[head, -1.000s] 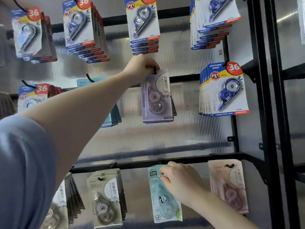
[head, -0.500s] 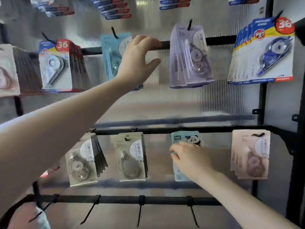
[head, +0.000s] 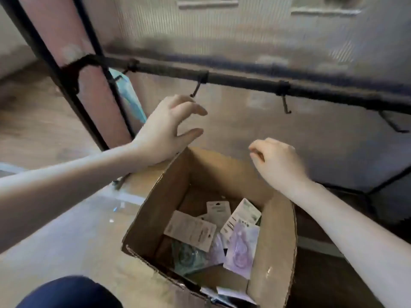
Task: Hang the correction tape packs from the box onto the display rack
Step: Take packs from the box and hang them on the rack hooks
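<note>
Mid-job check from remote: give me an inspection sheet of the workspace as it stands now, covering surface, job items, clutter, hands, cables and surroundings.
Surface: pale floor under the box; the picture is motion-blurred.
Job's things: open cardboard box with several correction tape packs lying loose inside, among them a purple pack, a white-backed pack and a teal pack. Lower rack bar carries bare hooks; a light blue pack hangs at its left end.
Clutter: small scraps on the floor, too blurred to name.
Grippers: left hand open above the box's far left corner, holding nothing; right hand loosely curled above the box, holding nothing.
Cables: nothing seen.
Surroundings: black rack uprights, ribbed translucent back panel.
</note>
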A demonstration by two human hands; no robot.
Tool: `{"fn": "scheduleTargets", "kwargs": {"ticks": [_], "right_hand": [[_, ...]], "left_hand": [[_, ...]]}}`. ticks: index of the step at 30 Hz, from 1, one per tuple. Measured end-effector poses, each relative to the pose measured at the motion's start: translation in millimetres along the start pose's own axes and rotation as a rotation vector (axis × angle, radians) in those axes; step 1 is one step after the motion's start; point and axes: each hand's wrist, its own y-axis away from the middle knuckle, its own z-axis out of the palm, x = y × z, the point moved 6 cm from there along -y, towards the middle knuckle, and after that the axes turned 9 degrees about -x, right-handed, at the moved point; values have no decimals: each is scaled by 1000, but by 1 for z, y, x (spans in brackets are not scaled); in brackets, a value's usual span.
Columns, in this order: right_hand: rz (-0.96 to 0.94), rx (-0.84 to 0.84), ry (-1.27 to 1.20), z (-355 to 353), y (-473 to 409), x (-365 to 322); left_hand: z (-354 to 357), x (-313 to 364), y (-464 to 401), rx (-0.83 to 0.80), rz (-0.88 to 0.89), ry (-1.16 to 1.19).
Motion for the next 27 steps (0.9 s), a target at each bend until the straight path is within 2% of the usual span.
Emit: {"fn": "scheduleTargets", "kwargs": {"ticks": [4,9,16,19,21,25,27], "right_hand": [[31,-148,60,86,13,-2],[123,-370,194,154,22,19],[223,-711,278,232,19,45],[218,-765,276,259,23,49],[173,-784,289,273,26,51],[83,-841,326,291,30,65],[77,-850,312,292,29,69]], "left_hand": [[78,-36,43,-167,-38,6],[155,-57,60,-359,-110,47],[262,-85,85,-923,-227,-58],[293,-90,101,-1158,-125,-222],[307,-94,107,-1263,-118,-255],[323,-101,119,-1387,-173,-266],[326,-103,122,-1388,-178,-291]]}}
